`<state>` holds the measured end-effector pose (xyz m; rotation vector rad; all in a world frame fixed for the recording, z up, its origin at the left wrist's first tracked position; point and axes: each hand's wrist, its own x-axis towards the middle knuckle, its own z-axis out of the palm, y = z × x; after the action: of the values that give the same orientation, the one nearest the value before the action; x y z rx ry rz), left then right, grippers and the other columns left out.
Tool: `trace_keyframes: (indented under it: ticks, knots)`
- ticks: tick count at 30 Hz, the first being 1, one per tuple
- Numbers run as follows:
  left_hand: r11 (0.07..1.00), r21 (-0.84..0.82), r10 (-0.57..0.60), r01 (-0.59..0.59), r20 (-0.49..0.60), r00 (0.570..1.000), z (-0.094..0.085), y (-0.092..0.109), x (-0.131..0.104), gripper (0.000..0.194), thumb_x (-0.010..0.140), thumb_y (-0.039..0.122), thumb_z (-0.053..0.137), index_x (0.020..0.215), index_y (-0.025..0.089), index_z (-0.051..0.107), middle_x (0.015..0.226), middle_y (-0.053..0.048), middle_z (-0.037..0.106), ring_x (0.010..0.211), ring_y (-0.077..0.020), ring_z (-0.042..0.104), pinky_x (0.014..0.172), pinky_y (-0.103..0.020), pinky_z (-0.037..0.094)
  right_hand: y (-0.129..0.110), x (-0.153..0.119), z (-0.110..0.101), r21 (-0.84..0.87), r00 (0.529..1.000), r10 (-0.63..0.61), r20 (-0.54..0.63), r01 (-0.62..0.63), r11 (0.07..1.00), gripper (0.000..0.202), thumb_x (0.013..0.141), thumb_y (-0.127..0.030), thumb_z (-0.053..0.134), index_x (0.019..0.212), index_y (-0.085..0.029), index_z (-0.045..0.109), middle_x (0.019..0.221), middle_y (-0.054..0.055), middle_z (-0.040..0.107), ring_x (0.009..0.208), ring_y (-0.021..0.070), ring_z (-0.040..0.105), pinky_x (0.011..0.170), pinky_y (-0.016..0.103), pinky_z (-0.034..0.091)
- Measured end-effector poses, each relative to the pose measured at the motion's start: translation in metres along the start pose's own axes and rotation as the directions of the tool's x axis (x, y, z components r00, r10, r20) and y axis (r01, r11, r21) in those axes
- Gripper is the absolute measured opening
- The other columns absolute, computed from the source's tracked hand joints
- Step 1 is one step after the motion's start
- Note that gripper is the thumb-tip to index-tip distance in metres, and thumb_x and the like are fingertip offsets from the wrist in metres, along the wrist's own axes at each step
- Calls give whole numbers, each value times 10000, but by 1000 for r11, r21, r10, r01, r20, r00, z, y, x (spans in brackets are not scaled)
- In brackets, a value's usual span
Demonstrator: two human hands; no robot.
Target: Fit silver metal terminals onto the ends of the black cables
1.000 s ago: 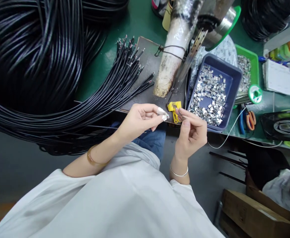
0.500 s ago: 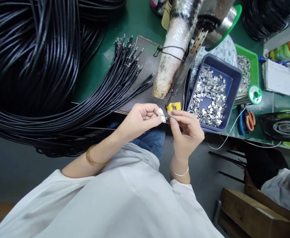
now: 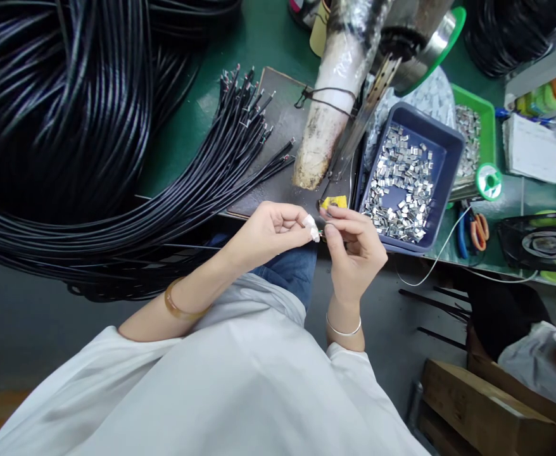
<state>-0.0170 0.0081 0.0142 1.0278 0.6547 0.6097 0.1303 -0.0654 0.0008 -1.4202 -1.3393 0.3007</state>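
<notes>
My left hand point(image 3: 278, 233) is closed in a pinch, with a white wrap point(image 3: 311, 227) around its index fingertip. From that pinch stick out the short, thin coloured wires point(image 3: 321, 234) of a cable end; the cable itself is mostly hidden by the fingers. My right hand point(image 3: 354, 244) pinches the tips of these wires between thumb and index finger, its other fingers curled loosely. Whether it also holds a small part is too small to tell. Just beyond the right fingertips lies a yellow pad point(image 3: 335, 202) on the table's front edge.
Black cables point(image 3: 221, 164) with stripped ends fan across a dark board point(image 3: 282, 104). A wrapped white tube point(image 3: 323, 133) reaches down over it. At right stand a blue tray point(image 3: 442, 155) of metal connector shells, a green tray point(image 3: 487, 120), pliers point(image 3: 463, 234) and a solder spool point(image 3: 489, 182).
My right hand has shifted slightly left, and its fingers now meet the wire ends. The left hand has dropped a little. Everything on the table stays put.
</notes>
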Motion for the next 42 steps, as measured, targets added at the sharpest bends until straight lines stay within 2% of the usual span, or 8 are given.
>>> trace_keyframes:
  ticks: [5,9,12,17,24,30,35,42]
  knots:
    - [999,26,26,-24,-56,998,5,1,0,121,701,178,702,655,137,598,488,78,367,462,-25,250,451,-186,176,-2,-1,-1,-113,962,-189,-196,169,979,176,835,-104,696,938,-248,686,974,-2,747,885,171,746,779,363,646]
    - [996,48,71,-68,-60,996,8,5,0,118,680,136,695,627,136,590,488,82,347,464,-24,246,449,-185,175,-7,-4,-1,-234,933,-346,-104,315,920,279,797,-81,736,992,-278,708,970,-16,761,850,153,742,767,320,645]
    - [994,46,100,-96,-75,992,7,3,1,91,699,160,709,659,133,632,509,69,412,476,-31,308,463,-179,237,-7,-5,0,-189,950,-301,-85,281,941,260,830,-95,703,1010,-281,701,948,-19,763,851,149,746,758,305,647]
    - [991,77,115,-106,-132,985,3,-3,1,147,752,277,731,764,130,726,678,-11,638,599,-75,518,558,-187,405,-2,-6,2,40,992,-67,-103,72,997,123,876,-139,651,958,-231,649,964,14,759,888,159,756,734,301,655]
    - [992,51,120,-113,-163,979,3,-2,5,135,721,252,760,687,130,712,621,16,628,523,-44,466,517,-161,404,2,-5,4,-138,960,-275,-45,267,954,151,855,-129,667,950,-245,653,1019,12,775,922,169,757,816,339,642]
    - [986,69,165,-154,-214,963,5,-1,9,41,699,169,727,683,131,727,693,-2,698,641,-82,593,646,-188,503,9,-4,6,-220,916,-401,-36,384,897,206,839,-114,682,976,-261,636,1052,-9,779,904,135,759,801,263,630]
    - [977,111,206,-183,-265,942,8,2,11,66,684,181,711,643,131,701,673,-5,689,634,-92,602,636,-198,508,10,-1,8,-276,927,-371,-59,342,898,168,858,-131,661,958,-257,614,1079,7,761,923,155,753,777,303,643]
    - [975,149,205,-165,-316,926,9,5,15,73,693,191,713,665,125,701,589,22,597,543,-58,494,534,-171,436,8,8,10,-219,951,-306,-40,291,931,180,858,-102,646,970,-242,637,1069,27,745,939,156,732,690,290,645]
